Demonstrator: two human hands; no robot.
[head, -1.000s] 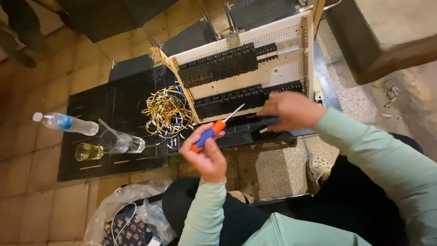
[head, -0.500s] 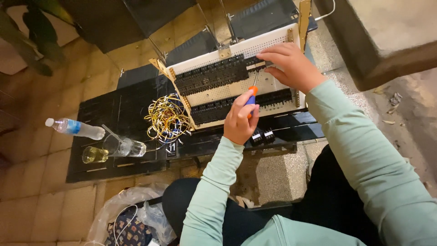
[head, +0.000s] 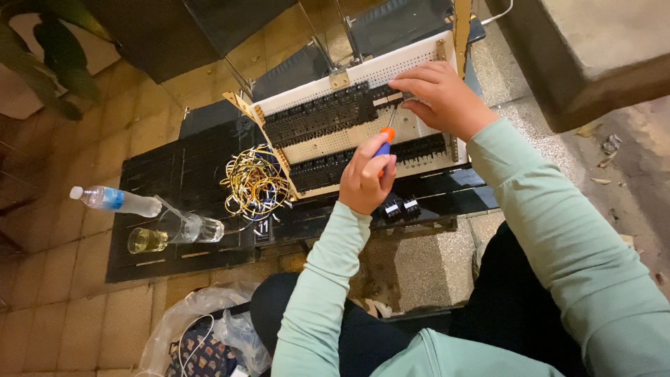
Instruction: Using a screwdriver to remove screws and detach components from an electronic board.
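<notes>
While the left hand stays clamped on the orange-and-blue screwdriver, its tip has risen to the black terminal strip on the white perforated panel, where the right hand now pinches beside the tip, steadying that strip.

Your left hand and right hand crowd the perforated panel at its right end; the rows of black blocks leave only narrow pale strips between. A tangle of wires blocks the panel's left edge. Toward the counter's left edge stand a bottle and glasses; the dark top behind them is open.
</notes>
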